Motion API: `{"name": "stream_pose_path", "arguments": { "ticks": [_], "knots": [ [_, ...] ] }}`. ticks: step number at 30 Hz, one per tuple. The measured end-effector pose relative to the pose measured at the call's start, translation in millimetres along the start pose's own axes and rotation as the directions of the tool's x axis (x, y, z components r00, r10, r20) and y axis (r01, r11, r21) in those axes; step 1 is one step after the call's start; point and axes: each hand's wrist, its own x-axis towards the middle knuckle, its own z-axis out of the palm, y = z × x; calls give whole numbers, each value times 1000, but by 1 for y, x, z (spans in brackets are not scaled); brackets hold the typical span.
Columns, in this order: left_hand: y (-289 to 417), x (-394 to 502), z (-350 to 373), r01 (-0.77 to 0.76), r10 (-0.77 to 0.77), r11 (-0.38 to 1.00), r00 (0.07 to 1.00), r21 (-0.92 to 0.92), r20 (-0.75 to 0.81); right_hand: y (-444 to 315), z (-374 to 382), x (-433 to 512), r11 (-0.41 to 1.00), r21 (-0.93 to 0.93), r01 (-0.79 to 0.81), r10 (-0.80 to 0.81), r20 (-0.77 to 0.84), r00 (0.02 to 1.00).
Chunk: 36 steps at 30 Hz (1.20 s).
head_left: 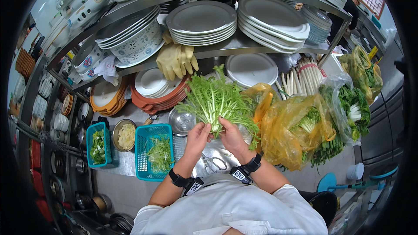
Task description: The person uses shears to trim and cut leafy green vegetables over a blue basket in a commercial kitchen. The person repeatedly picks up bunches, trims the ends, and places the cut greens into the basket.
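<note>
A head of frisée-like leafy greens (pixel 217 101) is held by its base between my two hands, its feathery leaves fanned out away from me. My left hand (pixel 199 135) grips the stem base from the left, thumb on top. From the right, my right hand (pixel 232 135) pinches the same base. Below my hands, scissors (pixel 214 164) lie on the steel counter. To the left, a turquoise plastic basket (pixel 153 130) holds loose pieces of similar greens (pixel 160 153). A metal bowl (pixel 181 122) stands just behind my left hand, partly covered by leaves.
Yellow plastic bags (pixel 290 130) of greens and white-stalked vegetables (pixel 302 78) crowd the right. Farther left are a bowl of pale slices (pixel 126 135) and a small turquoise basket (pixel 99 143). A steel shelf (pixel 225 49) with stacked plates and rubber gloves (pixel 176 60) spans the back. A person (pixel 351 11) stands far right.
</note>
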Motion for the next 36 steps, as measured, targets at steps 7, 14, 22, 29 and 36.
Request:
{"name": "stream_pose_path", "arguments": {
  "ticks": [7,14,22,29,36],
  "knots": [
    [-2,8,5,83,-88,957,996,-279,-7,8,-6,7,974,-196,-117,143,123,982],
    [13,9,-5,-36,-6,975,982,-218,-188,4,-11,3,789,-614,-33,29,-16,999],
    [18,8,-14,-37,-14,981,967,-191,-256,-19,-8,-4,295,-909,296,-477,128,870],
    [18,1,-9,-46,26,995,977,-92,-209,-43,15,17,-284,-832,477,-657,531,535],
    [26,-11,-14,-47,33,997,976,-60,-216,-50,-5,44,-149,-886,440,-716,403,570]
  ]
}}
